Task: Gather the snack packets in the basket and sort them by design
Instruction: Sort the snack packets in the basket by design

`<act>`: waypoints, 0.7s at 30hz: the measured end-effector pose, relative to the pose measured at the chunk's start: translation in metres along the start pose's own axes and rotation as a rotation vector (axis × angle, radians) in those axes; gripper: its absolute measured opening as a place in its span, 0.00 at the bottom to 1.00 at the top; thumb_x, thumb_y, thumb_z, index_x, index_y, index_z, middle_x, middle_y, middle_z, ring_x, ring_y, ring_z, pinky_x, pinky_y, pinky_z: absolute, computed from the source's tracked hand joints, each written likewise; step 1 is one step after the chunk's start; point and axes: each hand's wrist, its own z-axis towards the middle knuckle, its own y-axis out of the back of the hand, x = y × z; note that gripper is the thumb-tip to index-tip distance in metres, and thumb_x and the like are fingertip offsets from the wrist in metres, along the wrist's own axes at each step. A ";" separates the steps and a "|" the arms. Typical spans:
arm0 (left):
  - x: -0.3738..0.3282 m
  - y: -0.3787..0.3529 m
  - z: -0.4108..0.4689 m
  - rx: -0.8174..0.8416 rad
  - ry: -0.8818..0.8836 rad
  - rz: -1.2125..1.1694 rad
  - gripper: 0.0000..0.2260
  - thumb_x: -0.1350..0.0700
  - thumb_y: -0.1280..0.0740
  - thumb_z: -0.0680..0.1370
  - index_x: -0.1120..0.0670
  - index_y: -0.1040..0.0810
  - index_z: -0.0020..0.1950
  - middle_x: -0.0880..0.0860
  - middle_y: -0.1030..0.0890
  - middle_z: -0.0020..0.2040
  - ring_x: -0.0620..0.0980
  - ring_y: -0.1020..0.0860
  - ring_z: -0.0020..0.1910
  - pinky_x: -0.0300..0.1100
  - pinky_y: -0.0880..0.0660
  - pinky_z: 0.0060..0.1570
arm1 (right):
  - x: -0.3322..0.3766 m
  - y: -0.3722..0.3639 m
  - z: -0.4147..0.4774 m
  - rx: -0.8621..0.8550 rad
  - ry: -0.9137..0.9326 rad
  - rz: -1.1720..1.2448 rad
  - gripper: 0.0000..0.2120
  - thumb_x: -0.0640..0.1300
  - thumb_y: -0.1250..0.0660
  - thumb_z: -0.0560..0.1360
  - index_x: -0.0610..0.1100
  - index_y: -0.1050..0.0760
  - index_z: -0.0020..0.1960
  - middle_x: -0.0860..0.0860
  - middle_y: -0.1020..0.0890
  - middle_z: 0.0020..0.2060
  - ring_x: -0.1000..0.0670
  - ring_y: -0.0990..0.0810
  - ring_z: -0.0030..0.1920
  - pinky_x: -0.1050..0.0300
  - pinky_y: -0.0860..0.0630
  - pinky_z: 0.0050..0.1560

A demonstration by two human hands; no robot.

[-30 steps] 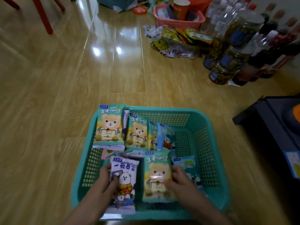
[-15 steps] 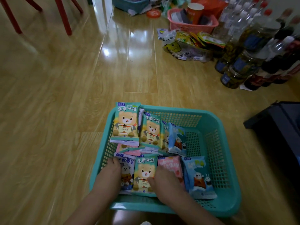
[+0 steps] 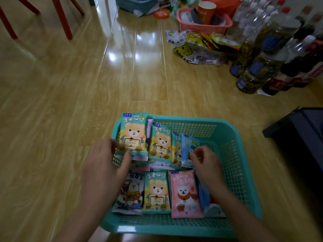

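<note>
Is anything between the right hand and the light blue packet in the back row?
Nothing visible. The right hand is at the right edge of the light blue packet, fingertips against it; blur hides whether they pinch it. That packet overlaps a bear packet on its left.

The light is dim and warm with a greenish cast. Two white glare patches shine on the glossy floor (image 3: 111,56) from a source at the far end. The fingers of the left hand (image 3: 103,165) and right hand (image 3: 204,165) smear with motion. The bottles (image 3: 272,49) look soft, and the frame's edges bend and darken.
</note>
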 end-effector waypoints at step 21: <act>-0.004 -0.043 0.071 0.274 0.345 -0.381 0.18 0.53 0.25 0.69 0.54 0.31 0.50 0.53 0.21 0.46 0.55 0.21 0.45 0.56 0.23 0.48 | -0.030 -0.012 0.057 0.190 -0.379 0.266 0.21 0.46 0.34 0.76 0.36 0.34 0.62 0.39 0.26 0.60 0.43 0.25 0.55 0.47 0.25 0.52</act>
